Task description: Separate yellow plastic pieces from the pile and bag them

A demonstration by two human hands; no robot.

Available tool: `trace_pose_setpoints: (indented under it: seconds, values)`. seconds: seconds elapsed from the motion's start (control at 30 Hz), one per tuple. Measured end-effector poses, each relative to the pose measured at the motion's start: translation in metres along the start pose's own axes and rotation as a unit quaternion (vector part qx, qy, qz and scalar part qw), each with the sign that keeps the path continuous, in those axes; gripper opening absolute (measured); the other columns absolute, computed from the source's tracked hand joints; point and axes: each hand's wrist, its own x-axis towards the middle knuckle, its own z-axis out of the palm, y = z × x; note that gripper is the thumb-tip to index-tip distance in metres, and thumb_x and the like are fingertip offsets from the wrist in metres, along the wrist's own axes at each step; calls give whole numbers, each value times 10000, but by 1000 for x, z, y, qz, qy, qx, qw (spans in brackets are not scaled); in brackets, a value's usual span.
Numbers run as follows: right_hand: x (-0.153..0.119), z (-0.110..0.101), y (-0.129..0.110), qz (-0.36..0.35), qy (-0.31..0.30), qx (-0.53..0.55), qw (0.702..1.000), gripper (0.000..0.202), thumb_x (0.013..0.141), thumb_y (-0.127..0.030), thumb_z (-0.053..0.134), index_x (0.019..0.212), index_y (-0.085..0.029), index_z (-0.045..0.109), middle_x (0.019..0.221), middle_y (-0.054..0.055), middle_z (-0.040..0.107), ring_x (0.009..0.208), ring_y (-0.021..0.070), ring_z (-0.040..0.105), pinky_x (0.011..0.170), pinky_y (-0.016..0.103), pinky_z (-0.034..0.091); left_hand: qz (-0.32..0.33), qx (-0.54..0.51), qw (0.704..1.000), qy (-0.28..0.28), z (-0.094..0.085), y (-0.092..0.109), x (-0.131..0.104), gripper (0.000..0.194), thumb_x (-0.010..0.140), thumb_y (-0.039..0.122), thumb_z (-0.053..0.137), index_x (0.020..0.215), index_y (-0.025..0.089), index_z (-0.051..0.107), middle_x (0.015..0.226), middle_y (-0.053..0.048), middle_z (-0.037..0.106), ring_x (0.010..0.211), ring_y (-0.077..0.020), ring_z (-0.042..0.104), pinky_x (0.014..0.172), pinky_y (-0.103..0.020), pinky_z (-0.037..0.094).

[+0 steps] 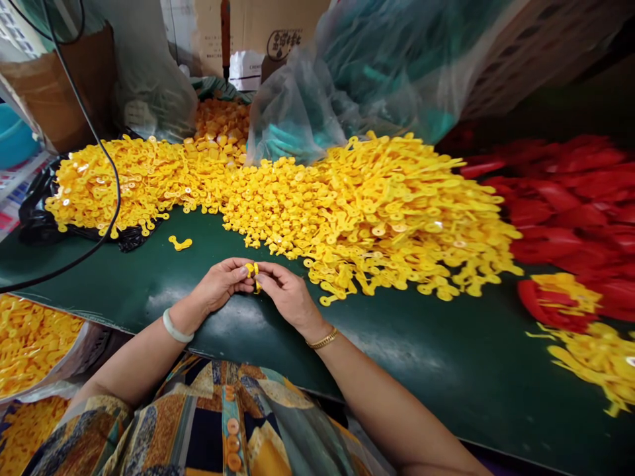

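Yellow, small, rounded plastic parts (252,270): pinching them between nearly closed left hand (219,285) and right hand (292,297), in front of the heap of yellow plastic pieces (397,218) on the dark green worktop (421,344). Facing one bent yellow plastic strip (181,244) near that heap.

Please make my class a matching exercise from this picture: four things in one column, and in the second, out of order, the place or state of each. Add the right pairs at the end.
Things:
1. Left hand and right hand
2. Pale bangle
3. Red pieces
4. Black cable

Places and states:
A. Piled at the right of the picture
B. Curving in front of the left part of the yellow heap
C. Fingertips together at something small and yellow
D. Around the left arm

Right pairs: 1-C, 2-D, 3-A, 4-B
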Motion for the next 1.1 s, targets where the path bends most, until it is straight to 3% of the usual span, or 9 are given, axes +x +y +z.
trace_pose_setpoints:
  seconds: [0.23, 0.43, 0.67, 1.1]
  values:
    - [0, 4, 3, -51, 20, -72, 996, 243, 903, -303, 566, 1079, -226, 714, 1017, 44, 729, 920, 180, 670, 874, 316, 523, 25, 31, 999, 26, -1, -5, 2, 404, 654, 322, 852, 961, 110, 696, 813, -49, 719, 678, -112, 674, 677, -238, 573]
    - [-3, 5, 4, -79, 17, -104, 991, 267, 912, -321, 556, 1100, -247, 730, 868, 31, 685, 776, 160, 645, 772, 291, 526, 69, 96, 991, 56, -1, -9, 1, 390, 655, 338, 843, 949, 115, 719, 782, -40, 729, 623, -100, 656, 665, -240, 559]
    - [-2, 2, 4, -42, 16, -21, 999, 273, 899, -299, 570, 1129, -245, 708, 1086, 29, 726, 958, 178, 667, 897, 303, 513, 51, 32, 998, 37, 5, -7, -2, 416, 659, 344, 841, 983, 117, 713, 802, -51, 731, 646, -120, 669, 688, -274, 565]
    - [-2, 0, 4, -54, 12, -42, 998, 275, 912, -320, 554, 1128, -246, 708, 1039, 33, 727, 935, 181, 664, 882, 319, 521, 22, -18, 999, 17, 4, -2, -3, 383, 702, 304, 823, 1009, 114, 695, 824, -51, 721, 660, -108, 673, 680, -246, 586]
